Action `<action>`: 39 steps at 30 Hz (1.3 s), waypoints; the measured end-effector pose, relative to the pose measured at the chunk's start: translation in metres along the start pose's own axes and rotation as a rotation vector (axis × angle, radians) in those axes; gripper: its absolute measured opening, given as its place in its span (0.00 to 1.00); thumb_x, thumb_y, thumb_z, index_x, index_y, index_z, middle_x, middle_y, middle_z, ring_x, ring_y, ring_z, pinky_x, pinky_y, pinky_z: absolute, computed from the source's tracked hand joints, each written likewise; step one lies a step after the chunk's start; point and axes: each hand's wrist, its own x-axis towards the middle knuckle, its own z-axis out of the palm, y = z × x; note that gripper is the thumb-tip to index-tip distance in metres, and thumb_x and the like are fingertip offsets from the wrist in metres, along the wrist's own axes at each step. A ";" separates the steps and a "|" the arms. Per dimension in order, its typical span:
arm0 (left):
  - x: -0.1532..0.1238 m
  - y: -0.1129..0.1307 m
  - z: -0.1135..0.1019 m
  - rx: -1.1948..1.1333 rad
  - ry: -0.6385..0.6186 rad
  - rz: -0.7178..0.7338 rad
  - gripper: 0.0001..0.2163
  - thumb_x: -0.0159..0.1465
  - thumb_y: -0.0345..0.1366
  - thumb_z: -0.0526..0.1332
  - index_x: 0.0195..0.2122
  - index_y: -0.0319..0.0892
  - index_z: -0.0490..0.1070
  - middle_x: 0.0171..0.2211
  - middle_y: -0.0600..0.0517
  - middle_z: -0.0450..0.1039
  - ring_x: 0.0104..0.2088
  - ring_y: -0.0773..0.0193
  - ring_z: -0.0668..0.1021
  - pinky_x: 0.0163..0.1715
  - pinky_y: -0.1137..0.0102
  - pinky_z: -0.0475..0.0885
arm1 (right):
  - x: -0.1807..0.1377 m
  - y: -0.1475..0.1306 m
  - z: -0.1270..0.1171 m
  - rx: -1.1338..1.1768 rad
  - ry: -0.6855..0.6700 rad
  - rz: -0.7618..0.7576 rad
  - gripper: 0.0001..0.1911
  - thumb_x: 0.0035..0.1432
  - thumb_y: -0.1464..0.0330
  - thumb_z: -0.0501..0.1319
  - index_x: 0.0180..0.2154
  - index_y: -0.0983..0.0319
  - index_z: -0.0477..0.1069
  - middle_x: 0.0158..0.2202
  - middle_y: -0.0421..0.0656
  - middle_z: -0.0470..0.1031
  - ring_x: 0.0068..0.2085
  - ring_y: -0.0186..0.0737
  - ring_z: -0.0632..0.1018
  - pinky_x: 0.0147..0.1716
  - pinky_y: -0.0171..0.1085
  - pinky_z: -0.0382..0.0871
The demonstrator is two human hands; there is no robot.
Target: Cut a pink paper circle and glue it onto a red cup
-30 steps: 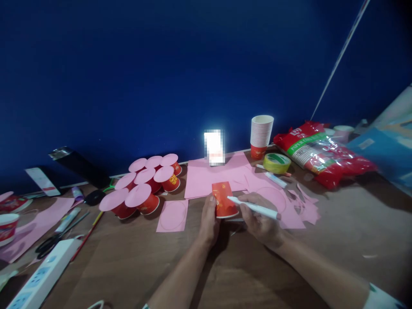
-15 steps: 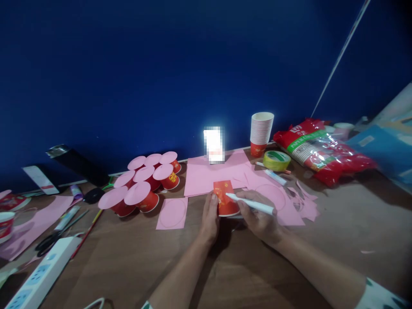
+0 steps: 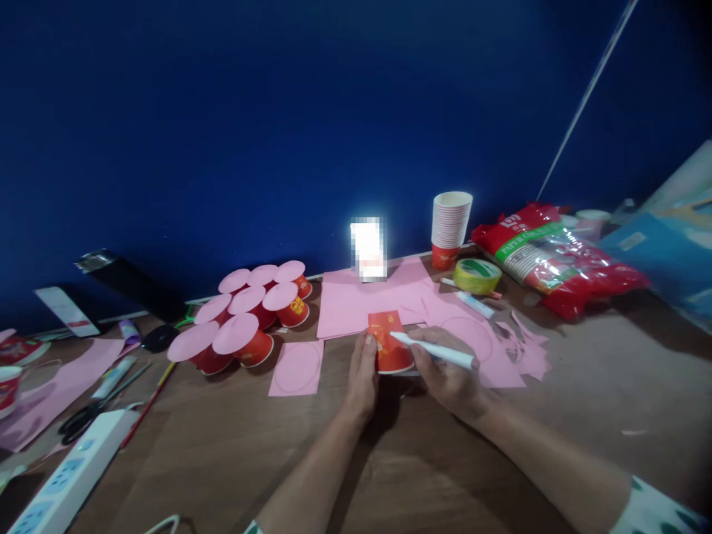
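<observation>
A red paper cup [image 3: 390, 341], upside down with its white rim toward the table, is gripped at its left side by my left hand [image 3: 363, 378]. My right hand [image 3: 449, 378] is closed on a white glue stick or marker-like tube [image 3: 442, 350]; its exact kind is unclear. The tube's tip points left and meets the cup's front, or lies just before it. Left of my hands lies a pink paper square [image 3: 296, 368] with a circle drawn on it. Farther left stand several upturned red cups [image 3: 256, 348] topped with pink paper discs [image 3: 236, 334].
Pink sheets [image 3: 348, 308] lie behind my hands, with paper scraps [image 3: 526, 345] to their right. A cup stack [image 3: 451, 222], yellow tape roll [image 3: 477, 276] and red plastic bag [image 3: 556, 256] stand back right. At left are scissors [image 3: 78, 424] and a power strip [image 3: 75, 471].
Both hands keep their hold on the cup and the white tube, almost unmoved. The whole view has shifted very slightly.
</observation>
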 end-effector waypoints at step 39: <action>-0.002 0.002 0.001 0.110 0.000 -0.009 0.18 0.60 0.50 0.58 0.44 0.42 0.72 0.42 0.48 0.76 0.42 0.58 0.76 0.44 0.67 0.69 | 0.003 -0.002 0.000 -0.024 0.000 -0.018 0.06 0.60 0.74 0.56 0.39 0.60 0.69 0.33 0.44 0.77 0.34 0.39 0.79 0.34 0.37 0.75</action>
